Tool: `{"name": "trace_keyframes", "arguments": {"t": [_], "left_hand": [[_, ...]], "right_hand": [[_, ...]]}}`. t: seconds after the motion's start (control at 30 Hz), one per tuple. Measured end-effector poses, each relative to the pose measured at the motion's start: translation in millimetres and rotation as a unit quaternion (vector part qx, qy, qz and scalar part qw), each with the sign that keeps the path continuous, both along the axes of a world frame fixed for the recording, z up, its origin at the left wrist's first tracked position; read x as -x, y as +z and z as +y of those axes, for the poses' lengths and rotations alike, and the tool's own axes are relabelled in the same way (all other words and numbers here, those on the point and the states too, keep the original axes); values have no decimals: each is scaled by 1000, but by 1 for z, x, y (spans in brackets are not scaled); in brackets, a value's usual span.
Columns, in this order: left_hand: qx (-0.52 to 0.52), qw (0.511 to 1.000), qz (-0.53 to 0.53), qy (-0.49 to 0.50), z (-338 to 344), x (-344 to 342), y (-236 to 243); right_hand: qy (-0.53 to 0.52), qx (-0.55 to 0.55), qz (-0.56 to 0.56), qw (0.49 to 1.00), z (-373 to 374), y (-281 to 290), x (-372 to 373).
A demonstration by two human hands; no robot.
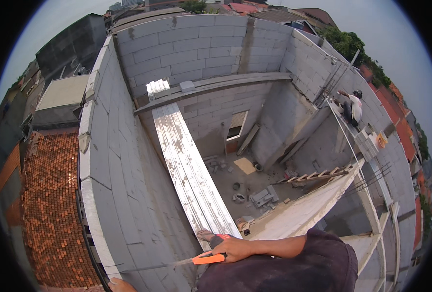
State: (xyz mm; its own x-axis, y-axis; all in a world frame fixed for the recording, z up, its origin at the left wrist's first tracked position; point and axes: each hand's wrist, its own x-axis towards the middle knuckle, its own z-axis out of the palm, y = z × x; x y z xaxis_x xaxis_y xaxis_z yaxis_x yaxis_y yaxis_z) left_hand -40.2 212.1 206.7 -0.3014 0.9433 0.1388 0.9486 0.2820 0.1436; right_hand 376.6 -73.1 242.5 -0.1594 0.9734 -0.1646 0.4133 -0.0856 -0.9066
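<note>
We see the saw (pixel 207 259) low in the view, its orange handle in the right hand (pixel 236 249), whose grip is wrapped firmly around it. The blade runs leftward, across the inner side of the block wall (pixel 96 204), toward the left hand (pixel 121 286). That hand is near the top of the wall, cut off by the lower edge, so we cannot say whether its grip is spread or pinching anything. The blade is thin and faint here; it perhaps touches the wall, but we can't be sure.

Just beyond the right hand, long metal planks (pixel 189 163) stretch away to a beam (pixel 216 87). Far below, grey blocks (pixel 264 196) lie on the floor (pixel 230 177). On the right, a co-worker (pixel 354 109) crouches up high, near an orange bucket (pixel 382 140). Left of the wall, we see a tiled roof (pixel 50 204).
</note>
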Motion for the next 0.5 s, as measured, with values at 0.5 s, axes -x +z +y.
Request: {"name": "trace_keyframes", "arguments": {"t": [0.5], "left_hand": [[-14,1000,16,18,4,-2,-12]], "right_hand": [[-16,15,-64,998,-26,-47,-1]]}}
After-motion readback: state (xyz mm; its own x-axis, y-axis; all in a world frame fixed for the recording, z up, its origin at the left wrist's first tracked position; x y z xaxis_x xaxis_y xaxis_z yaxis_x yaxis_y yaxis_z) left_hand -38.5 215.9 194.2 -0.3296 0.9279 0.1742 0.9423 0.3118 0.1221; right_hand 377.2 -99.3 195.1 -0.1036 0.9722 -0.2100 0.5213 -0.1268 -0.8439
